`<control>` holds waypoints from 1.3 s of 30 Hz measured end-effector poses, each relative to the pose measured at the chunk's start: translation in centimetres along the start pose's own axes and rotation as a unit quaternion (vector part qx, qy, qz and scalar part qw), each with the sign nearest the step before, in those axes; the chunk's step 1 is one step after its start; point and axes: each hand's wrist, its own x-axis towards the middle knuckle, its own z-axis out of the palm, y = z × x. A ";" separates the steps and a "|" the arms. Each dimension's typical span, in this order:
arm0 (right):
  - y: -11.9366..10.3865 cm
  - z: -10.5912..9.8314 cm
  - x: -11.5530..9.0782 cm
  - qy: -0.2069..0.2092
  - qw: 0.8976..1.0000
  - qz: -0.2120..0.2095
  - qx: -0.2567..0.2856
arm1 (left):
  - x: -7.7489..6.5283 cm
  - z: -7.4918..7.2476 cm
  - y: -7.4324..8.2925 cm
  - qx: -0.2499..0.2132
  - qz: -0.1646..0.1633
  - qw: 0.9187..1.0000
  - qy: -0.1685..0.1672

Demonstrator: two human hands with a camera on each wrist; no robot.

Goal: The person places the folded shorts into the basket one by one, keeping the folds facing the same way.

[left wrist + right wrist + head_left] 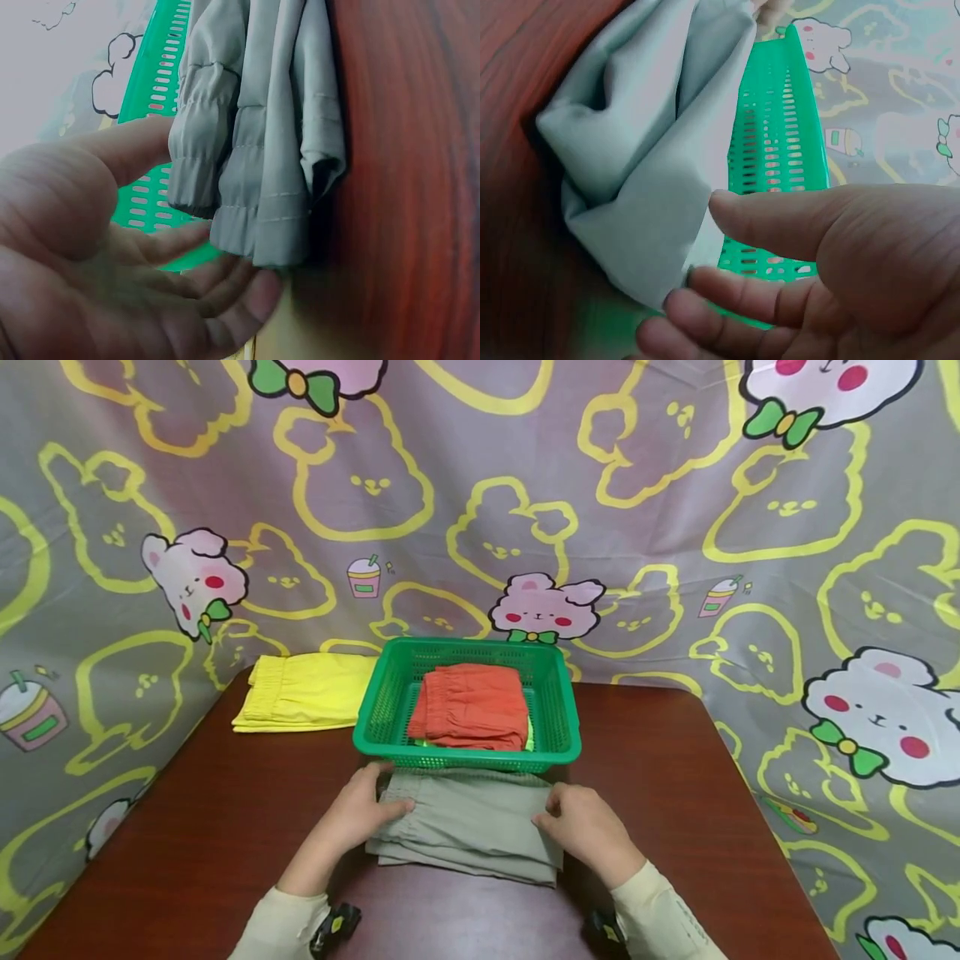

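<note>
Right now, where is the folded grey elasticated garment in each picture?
Head: the grey elasticated garment is below centre, just in front of the green perforated basket.
Left wrist: the grey elasticated garment is at top centre.
Right wrist: the grey elasticated garment is upper left of centre.
Shared landmark: the green perforated basket, partly visible beside it in both wrist views.

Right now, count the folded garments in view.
4 show: a grey garment in front of the green basket, an orange-red garment inside it, a yellow-green garment mostly covered beneath that, and a yellow garment left of the basket. More may be hidden in the basket.
</note>
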 end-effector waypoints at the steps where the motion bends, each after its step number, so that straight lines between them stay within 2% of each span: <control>1: 0.1 -0.1 0.0 -0.005 1.000 0.014 -0.001 | -0.1 -0.1 0.0 0.001 -0.014 1.000 -0.005; 4: 0.3 -0.1 0.0 -0.023 0.999 0.045 -0.006 | -0.3 -0.2 0.0 0.013 -0.035 0.999 -0.016; 7: 0.6 0.0 0.2 -0.040 0.997 0.062 -0.011 | -0.5 -0.2 0.3 0.023 -0.042 0.999 -0.020; 13: 1.3 0.3 0.9 -0.064 0.996 0.057 0.005 | -0.8 -0.2 0.8 0.005 -0.057 0.998 -0.036; 19: 1.7 0.3 1.3 -0.086 0.993 0.058 0.059 | -0.7 -0.1 0.8 0.001 -0.074 0.997 -0.022; 25: 2.1 0.2 1.5 -0.110 0.981 0.073 0.144 | -0.6 -0.2 0.8 0.000 -0.085 0.996 -0.005; 31: 2.6 0.2 1.9 -0.133 0.960 0.083 0.230 | -0.4 -0.1 0.5 -0.017 -0.089 0.996 -0.004; 39: 3.2 0.6 2.3 -0.153 0.944 0.081 0.282 | -0.2 0.1 0.2 -0.026 -0.091 0.995 -0.009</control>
